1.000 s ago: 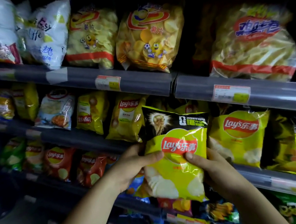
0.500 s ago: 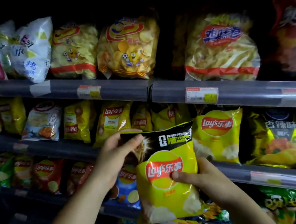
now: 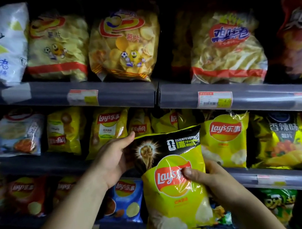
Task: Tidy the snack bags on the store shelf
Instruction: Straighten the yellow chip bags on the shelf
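A yellow Lay's chip bag (image 3: 177, 203) with a black top band hangs upright in front of the middle shelf, held by both hands. My left hand (image 3: 112, 159) grips its upper left corner, fingers behind the bag. My right hand (image 3: 208, 179) clamps its right edge, thumb pressed on the red logo. Behind it, the middle shelf (image 3: 270, 177) carries more yellow Lay's bags (image 3: 224, 139), some lying crooked in the gap right behind the held bag.
The top shelf rail (image 3: 117, 97) holds large clear chip bags (image 3: 126, 46) and a white bag (image 3: 1, 45). A spicy-flavour yellow bag (image 3: 282, 139) stands to the right. Red bags (image 3: 26, 196) and a blue bag (image 3: 125, 200) fill the lower shelf.
Both hands have carried the bag down and slightly out from the shelf. My left hand has shifted from the bag's side to its top left corner.
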The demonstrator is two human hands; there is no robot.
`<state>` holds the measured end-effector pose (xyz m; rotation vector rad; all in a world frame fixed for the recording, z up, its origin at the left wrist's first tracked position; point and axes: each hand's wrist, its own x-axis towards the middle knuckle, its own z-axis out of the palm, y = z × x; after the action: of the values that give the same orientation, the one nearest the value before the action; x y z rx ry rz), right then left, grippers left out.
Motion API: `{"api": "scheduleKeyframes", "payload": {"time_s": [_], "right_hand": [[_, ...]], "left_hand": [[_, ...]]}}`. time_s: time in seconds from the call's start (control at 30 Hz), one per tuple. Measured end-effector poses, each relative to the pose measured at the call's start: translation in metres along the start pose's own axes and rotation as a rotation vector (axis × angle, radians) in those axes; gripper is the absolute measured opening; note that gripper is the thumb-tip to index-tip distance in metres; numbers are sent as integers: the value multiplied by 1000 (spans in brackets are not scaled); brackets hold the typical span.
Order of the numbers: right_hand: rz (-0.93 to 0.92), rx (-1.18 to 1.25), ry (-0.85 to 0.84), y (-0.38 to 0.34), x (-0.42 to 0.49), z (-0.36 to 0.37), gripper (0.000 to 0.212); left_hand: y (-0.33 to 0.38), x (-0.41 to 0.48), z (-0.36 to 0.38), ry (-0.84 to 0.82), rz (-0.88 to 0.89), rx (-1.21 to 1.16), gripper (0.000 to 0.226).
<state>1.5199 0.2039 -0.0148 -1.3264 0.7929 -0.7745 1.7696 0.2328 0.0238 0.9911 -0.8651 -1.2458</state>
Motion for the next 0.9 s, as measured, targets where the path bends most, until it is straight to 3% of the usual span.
{"api": "scheduleKeyframes", "payload": {"time_s": [0.07,0.2,0.3,0.33,0.43,0.57,0.73,0.9], "right_hand": [[1,-5,-10,1,7,3,49],[-41,44,123,-5,18,16,42],[-71,41,314,-11,36,22,58],[-84,20,340,-14,41,24,61],[-107,-79,341,-21,50,29,48],[-169,-392,453,-17,57,35,76],[-214,-735,604,-11,75,42,53],[-147,-825,595,-4,76,46,43]], "left_hand": [[3,3,-4,-23,-1,4,37],[-2,11,-20,43,34,44,31],[-14,5,-19,-82,-59,405,56],[-17,2,-17,-99,-77,490,55],[-20,8,-11,-38,-23,518,29],[-12,33,-14,107,97,526,54],[-28,56,-16,177,169,771,64],[-39,58,-13,195,167,931,37]]}}
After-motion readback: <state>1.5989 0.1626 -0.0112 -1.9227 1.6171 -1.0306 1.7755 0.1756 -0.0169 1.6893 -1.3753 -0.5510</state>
